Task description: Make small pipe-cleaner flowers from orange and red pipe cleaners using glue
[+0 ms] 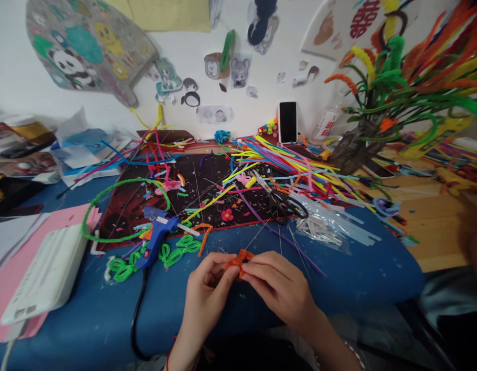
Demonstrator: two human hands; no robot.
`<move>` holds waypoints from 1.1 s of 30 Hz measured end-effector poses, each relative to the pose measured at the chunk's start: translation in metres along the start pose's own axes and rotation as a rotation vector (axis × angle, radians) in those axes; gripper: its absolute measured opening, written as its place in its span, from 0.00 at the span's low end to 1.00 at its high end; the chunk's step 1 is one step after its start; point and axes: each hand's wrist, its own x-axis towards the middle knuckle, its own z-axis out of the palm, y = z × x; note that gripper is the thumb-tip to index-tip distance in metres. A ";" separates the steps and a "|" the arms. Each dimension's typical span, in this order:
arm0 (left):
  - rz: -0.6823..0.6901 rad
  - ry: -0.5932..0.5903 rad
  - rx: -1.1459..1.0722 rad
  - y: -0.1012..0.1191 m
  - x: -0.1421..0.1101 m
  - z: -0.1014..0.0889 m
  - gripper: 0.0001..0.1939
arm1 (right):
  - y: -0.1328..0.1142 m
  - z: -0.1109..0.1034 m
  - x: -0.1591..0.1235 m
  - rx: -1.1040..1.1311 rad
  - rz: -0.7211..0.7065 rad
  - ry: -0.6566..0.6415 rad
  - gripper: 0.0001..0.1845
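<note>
Near the front edge of the blue-covered table, both hands meet on a small bent piece of orange pipe cleaner point(244, 255). My left hand point(211, 286) pinches its left side between thumb and fingers. From the right, my right hand point(279, 283) grips the other side with its fingertips, which partly hide the piece. A loose orange pipe cleaner point(205, 238) lies just beyond my left hand. To the left rests a blue hot glue gun point(157, 239), its nozzle pointing right, beside green looped pipe-cleaner shapes point(180, 249).
A dark mat point(176, 206) carries scraps, a pink flower point(227, 215) and black-handled scissors point(279, 203). Pipe cleaners point(288, 159) pile behind. A clear bag of white sticks point(319, 226) lies right. A white power strip point(45, 273) sits left; the glue gun's black cord point(136, 319) hangs over the front edge.
</note>
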 end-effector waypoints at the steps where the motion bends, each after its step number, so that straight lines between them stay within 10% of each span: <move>1: 0.005 0.000 0.018 -0.001 0.000 0.000 0.04 | -0.001 0.001 0.000 -0.006 0.013 0.004 0.07; 19: 0.207 0.010 0.343 -0.003 -0.006 -0.003 0.08 | -0.015 0.023 0.010 0.131 0.417 0.224 0.09; 33: 0.202 -0.067 0.324 -0.003 -0.006 0.002 0.13 | -0.008 0.007 0.010 0.436 0.765 0.000 0.04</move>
